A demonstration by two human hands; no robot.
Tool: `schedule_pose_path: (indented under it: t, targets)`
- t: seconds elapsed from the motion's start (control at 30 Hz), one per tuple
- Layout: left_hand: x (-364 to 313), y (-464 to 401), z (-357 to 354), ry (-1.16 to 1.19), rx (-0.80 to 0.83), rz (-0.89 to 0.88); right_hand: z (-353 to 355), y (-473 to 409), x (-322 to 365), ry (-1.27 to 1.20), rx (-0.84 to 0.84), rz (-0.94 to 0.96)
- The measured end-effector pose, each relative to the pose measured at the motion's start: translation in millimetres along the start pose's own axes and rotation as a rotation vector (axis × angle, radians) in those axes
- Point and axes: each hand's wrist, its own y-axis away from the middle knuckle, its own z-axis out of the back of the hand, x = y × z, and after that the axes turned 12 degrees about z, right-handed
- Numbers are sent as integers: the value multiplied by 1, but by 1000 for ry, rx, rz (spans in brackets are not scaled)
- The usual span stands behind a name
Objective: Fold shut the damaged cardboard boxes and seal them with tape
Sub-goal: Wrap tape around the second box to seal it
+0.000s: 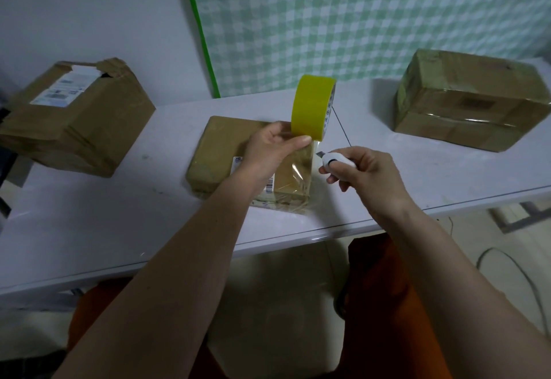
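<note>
Box [238, 152]: flat, middle, tape strip stretched up from it.
Left hand [272, 143]: I pinch the tape roll [313, 107].
Right hand [362, 171]: I grip the cutter [335, 160].
Risk: slack strip may wrinkle, or blade nick my thumb.

A white table [387, 187] carried three cardboard boxes: a torn box [77, 119] with a shipping label at the far left, a flat box [220, 152] near the middle, and a taped box [468, 101] at the far right.
</note>
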Motion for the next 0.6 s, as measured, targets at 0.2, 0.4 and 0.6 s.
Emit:
schedule_pose_path:
  t: [0.2,0.4,0.6]
  targets:
    - [0,-2,-3,40,7,13,-20,3,-3,616,-79,495]
    - [0,-5,-3,63,-34,31,-23,-5,-15,783,63,559]
    - [1,-5,-6,96,-102,34,21,-4,-49,684,-117,396]
